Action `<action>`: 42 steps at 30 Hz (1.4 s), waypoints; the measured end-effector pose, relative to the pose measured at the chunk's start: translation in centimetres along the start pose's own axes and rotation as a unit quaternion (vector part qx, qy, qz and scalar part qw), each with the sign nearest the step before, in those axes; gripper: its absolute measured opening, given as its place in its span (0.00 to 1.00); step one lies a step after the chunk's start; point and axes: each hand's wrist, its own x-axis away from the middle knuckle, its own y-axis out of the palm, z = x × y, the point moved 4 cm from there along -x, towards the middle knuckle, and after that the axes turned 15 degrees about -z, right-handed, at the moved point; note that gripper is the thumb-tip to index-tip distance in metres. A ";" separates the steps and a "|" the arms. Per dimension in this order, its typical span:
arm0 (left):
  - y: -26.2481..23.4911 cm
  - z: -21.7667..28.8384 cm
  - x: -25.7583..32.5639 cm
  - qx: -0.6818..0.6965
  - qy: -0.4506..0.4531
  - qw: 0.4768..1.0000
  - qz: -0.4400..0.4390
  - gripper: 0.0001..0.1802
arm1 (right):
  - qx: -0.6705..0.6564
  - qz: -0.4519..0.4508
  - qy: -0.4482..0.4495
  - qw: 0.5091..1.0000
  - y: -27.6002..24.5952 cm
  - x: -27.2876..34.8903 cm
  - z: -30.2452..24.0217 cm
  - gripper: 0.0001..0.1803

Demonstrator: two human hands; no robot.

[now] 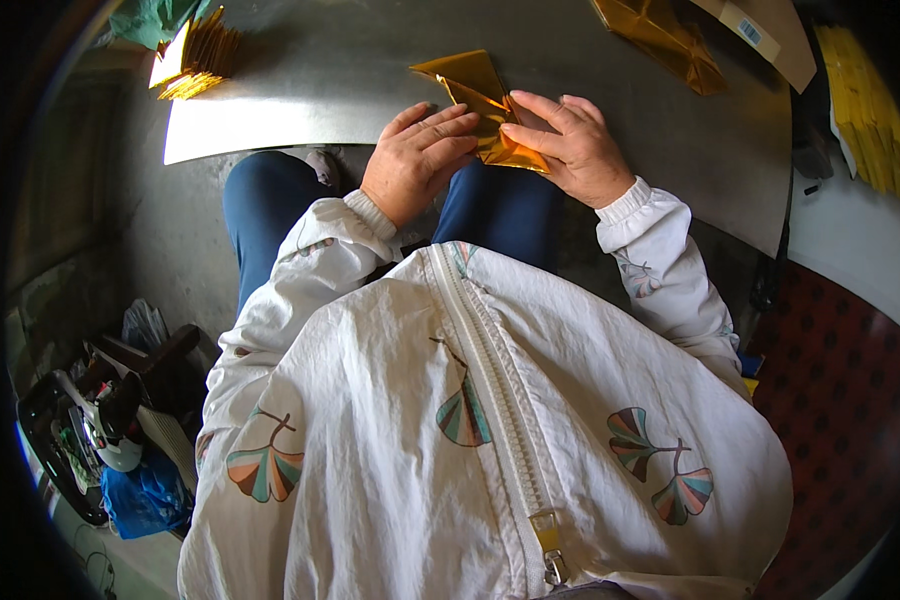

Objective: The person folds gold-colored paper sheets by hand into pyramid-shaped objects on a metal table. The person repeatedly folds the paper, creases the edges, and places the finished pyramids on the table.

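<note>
A partly folded sheet of gold foil paper (pixel 482 92) lies at the near edge of the dark metal table (pixel 330 70), its upper left corner sticking out as a point. My left hand (pixel 420 158) holds its left side, fingers together and the tips pressed on the foil. From the other side, my right hand (pixel 574 148) grips the right part, with the fingers bent over a raised crease. The lower edge of the foil hangs slightly past the table edge above my lap. The undersides of the fingers are hidden.
A stack of folded gold foil pieces (pixel 198 62) stands at the far left beside a green plastic bag (pixel 150 20). More gold foil (pixel 660 45) and a cardboard box (pixel 765 40) lie at the far right. Yellow bundles (pixel 870 110) sit beyond them. A blue bag (pixel 148 495) is low on the left.
</note>
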 end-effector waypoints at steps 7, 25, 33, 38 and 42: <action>0.2 -0.3 0.0 0.035 -0.021 0.999 -0.018 0.16 | 0.004 -0.033 0.027 0.999 -0.1 -0.4 -0.2 0.18; -1.0 -1.1 0.6 0.189 -0.140 0.965 0.116 0.13 | -0.100 0.060 0.179 0.977 1.0 -2.2 -0.2 0.15; -0.6 0.1 0.2 0.100 -0.196 0.973 0.076 0.08 | -0.072 0.079 0.203 0.973 1.2 -2.5 -0.5 0.14; -0.8 0.2 0.0 0.090 -0.201 0.973 0.068 0.05 | -0.069 0.076 0.220 0.970 1.3 -2.7 -0.5 0.14; -1.1 0.7 -0.2 0.114 -0.231 0.964 0.067 0.08 | -0.081 0.082 0.223 0.968 1.3 -2.7 -0.5 0.15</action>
